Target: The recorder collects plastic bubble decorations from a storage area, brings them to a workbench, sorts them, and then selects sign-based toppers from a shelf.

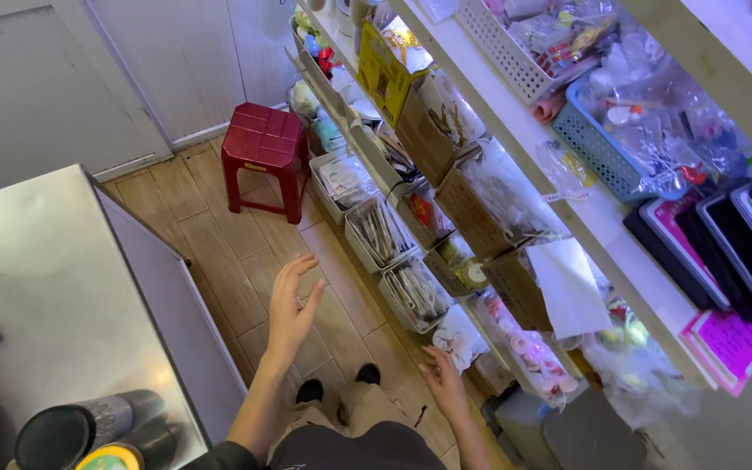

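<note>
- The person's left hand (292, 300) is raised over the wood-plank floor (219, 252), fingers spread apart and palm turned toward the shelves; it holds nothing and touches nothing.
- The right hand (442, 376) hangs lower and closer to the shelving, fingers loosely apart and empty, just short of a crumpled white plastic bag (459, 335) that sits at the foot of the bottom shelf.
- Just beyond that bag from the right hand, clear bins of packets (412, 294) stand in a row along the lowest shelf, running away toward the far wall.
- Below and between the two hands are the person's black shoes (338, 383) on the floor.
- Past the left hand's fingertips, well apart from it, a dark red plastic stool (265, 150) stands upright on the floor near the white wall.
- To the outer side of the left hand is a steel counter (45, 296); at its near corner stand dark cylindrical canisters (89, 426), one with a yellow-green lid.
- Above the right hand, cardboard boxes (472, 209) stuffed with bagged goods fill the middle shelf, and a white sheet of paper (567, 287) hangs off its edge.
- Higher still, on the top shelf, sit a white basket (502, 48) and a blue basket (589, 148) of wrapped items, with dark trays (733, 252) beside them.
</note>
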